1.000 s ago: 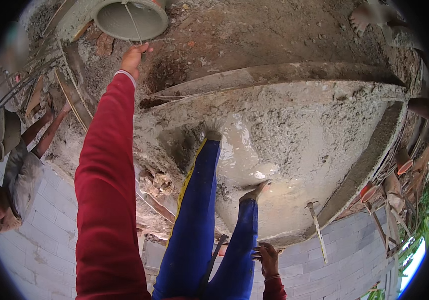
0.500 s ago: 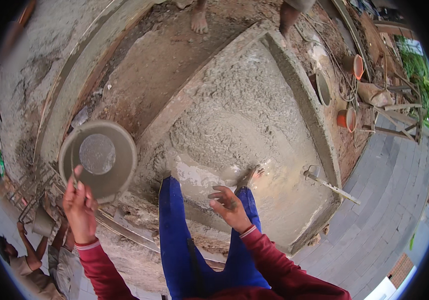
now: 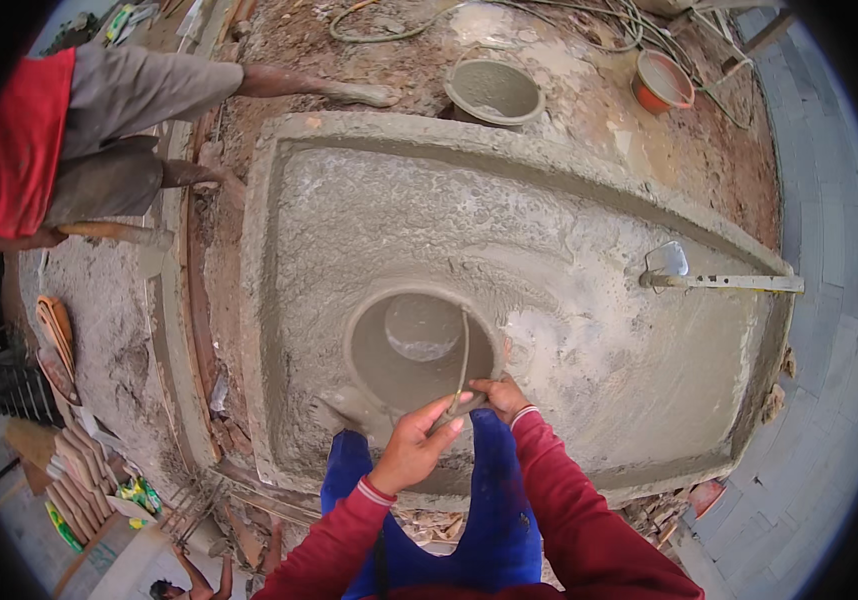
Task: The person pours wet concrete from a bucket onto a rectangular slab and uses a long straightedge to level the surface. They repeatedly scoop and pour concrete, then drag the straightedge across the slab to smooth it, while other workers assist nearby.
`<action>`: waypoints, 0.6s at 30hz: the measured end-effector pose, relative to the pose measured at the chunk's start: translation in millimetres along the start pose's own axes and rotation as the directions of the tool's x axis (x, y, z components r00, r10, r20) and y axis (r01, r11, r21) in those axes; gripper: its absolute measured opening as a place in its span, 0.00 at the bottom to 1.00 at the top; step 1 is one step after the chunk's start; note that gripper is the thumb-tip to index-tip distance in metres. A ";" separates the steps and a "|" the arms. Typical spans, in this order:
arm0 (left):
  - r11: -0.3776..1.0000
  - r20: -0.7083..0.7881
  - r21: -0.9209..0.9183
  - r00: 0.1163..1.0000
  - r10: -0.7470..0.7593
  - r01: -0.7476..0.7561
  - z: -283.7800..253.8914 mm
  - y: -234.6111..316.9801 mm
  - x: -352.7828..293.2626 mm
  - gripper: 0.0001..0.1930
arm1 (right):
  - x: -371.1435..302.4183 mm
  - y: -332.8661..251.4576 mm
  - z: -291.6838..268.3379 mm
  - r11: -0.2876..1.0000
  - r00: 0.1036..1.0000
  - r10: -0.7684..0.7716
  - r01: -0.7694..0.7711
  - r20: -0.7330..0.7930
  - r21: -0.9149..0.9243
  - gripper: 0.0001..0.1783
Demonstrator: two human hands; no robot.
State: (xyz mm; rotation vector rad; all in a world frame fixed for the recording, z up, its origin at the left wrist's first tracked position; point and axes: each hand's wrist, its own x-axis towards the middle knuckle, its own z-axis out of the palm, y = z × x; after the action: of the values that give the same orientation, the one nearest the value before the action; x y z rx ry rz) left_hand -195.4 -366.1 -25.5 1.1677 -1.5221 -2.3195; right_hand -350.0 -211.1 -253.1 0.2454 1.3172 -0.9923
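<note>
A grey mortar-coated bucket [image 3: 385,375] is tilted over the wet cement mix [image 3: 349,225], its mouth toward me. My left hand [image 3: 414,447] is closed round the thin bail handle of the bucket at its near side. Just to the right, my right hand [image 3: 501,395] grips the near right rim, its thumb inside. Within the bucket only a grey coating and a paler round bottom show. The mix lies in a low-walled trough [image 3: 399,130], where I stand in blue trousers [image 3: 499,510]; my feet are mostly hidden behind the bucket and in the mix.
A long-handled tool [image 3: 729,283] rests across the trough's right end. Beyond the far wall stand a grey bucket [image 3: 494,92], an orange bucket [image 3: 662,82] and a hose [image 3: 379,35]. At upper left, a person [image 3: 129,110] holds a wooden-handled tool [image 3: 109,232].
The bucket has come from the left, outside the trough, to in front of me over the mix. My right hand, empty before, now holds its rim. The view has turned.
</note>
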 end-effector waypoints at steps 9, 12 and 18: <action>0.927 0.087 0.341 0.987 0.134 -0.155 153.3 -128.1 352.7 0.14 | 66.7 -135.7 -211.8 0.836 0.313 -0.507 -0.050 -0.803 -0.547 0.42; 0.942 0.086 0.314 0.991 0.098 -0.120 177.1 -178.3 430.1 0.14 | 128.6 -155.4 -258.1 0.724 0.159 -0.637 -0.212 -0.754 -0.656 0.51; 0.994 0.102 -0.006 0.988 0.113 -0.113 88.2 -239.4 460.4 0.15 | 197.3 -169.2 -181.4 0.565 0.235 -0.700 -0.396 -0.675 -0.724 0.54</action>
State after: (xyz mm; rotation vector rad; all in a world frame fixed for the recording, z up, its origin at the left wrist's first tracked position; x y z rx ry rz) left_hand -502.9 -413.1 -450.1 0.9496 -1.5768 -2.3370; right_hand -611.3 -282.2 -417.8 -0.1034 2.9892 -0.0983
